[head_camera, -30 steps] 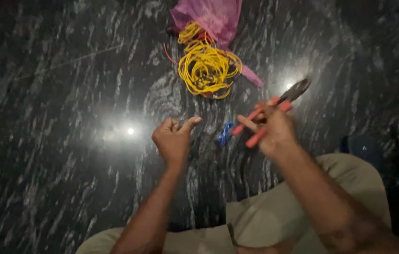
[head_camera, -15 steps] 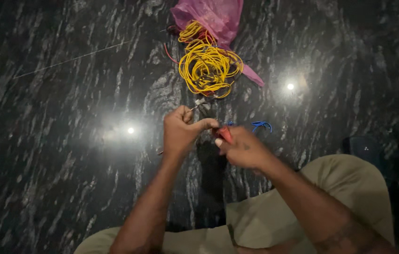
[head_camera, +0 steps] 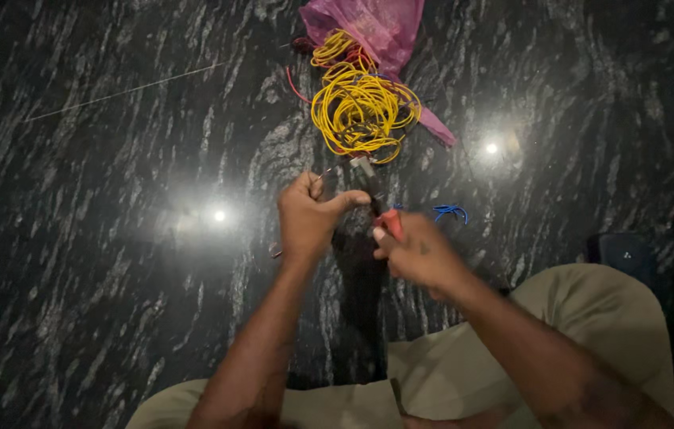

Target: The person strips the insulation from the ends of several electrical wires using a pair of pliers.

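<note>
Left hand (head_camera: pixel 309 218) fisted, pinching a thin wire end (head_camera: pixel 326 171) pointing up toward the yellow wire coil (head_camera: pixel 362 111). Right hand (head_camera: pixel 416 254) closed on red-handled pliers (head_camera: pixel 377 202), long axis slanting up-left, nose just beside left thumb. Pink bag (head_camera: pixel 377 24) beyond coil.

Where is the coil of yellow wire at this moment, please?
In the head view, the coil of yellow wire lies on the dark marble floor, top centre, just beyond both hands and partly on the pink plastic bag.
</note>
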